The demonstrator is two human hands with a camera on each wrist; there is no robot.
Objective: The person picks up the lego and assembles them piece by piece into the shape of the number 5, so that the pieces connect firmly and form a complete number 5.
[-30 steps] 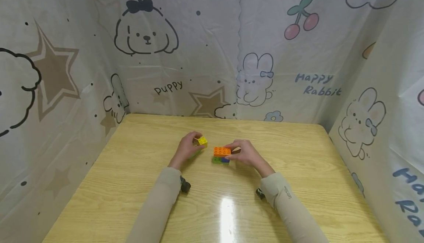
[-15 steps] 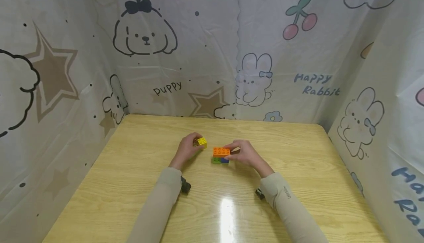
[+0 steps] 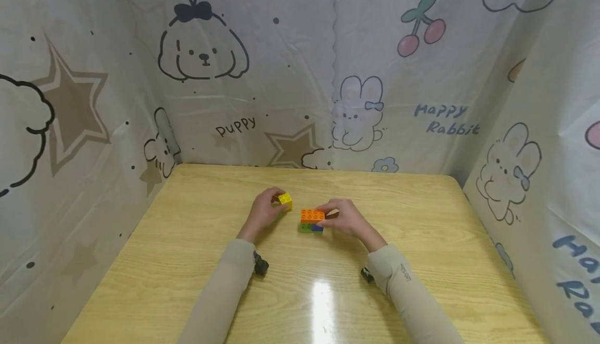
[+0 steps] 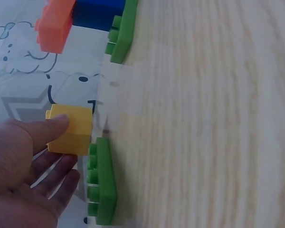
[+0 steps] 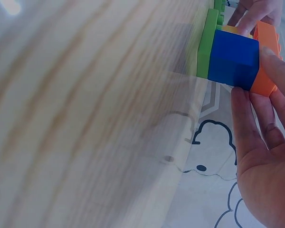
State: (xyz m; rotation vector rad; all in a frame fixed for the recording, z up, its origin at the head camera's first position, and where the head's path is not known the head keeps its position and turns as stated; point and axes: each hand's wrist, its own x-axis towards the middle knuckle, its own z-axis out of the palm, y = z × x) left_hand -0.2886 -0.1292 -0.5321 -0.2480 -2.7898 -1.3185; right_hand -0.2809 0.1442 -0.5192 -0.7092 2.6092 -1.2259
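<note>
Left hand [image 3: 263, 212]: the fingers [image 4: 47, 130] were curled and pinched on a small yellow brick [image 3: 285, 199], thumb along one face and the other fingers beneath it. In the left wrist view the yellow brick was seen seated on, or just above, a flat green plate [image 4: 102, 187] lying on the surface [image 3: 422, 240]; whether it was fully pressed down could not be told.

Right hand [image 3: 346, 218]: the fingers [image 5: 256, 111] were bent around a small stack at its right end, grasping it. The stack was made up of an orange brick [image 3: 313, 215] on top, a blue brick [image 5: 235, 58] under it, and a green base plate [image 5: 206, 45] lying flat on the surface.

Position: both builds were placed near the middle of the surface, the yellow brick just left of the orange-topped stack, close but apart.

Surface: light wood grain, glossy, with a glare patch [image 3: 322, 302] near the front edge.

Room: the surface was enclosed on three sides by a pale printed sheet [image 3: 300, 62] showing puppies, rabbits, stars, cherries and lettering.

Sleeves [image 3: 220, 292]: beige, worn on both arms.
</note>
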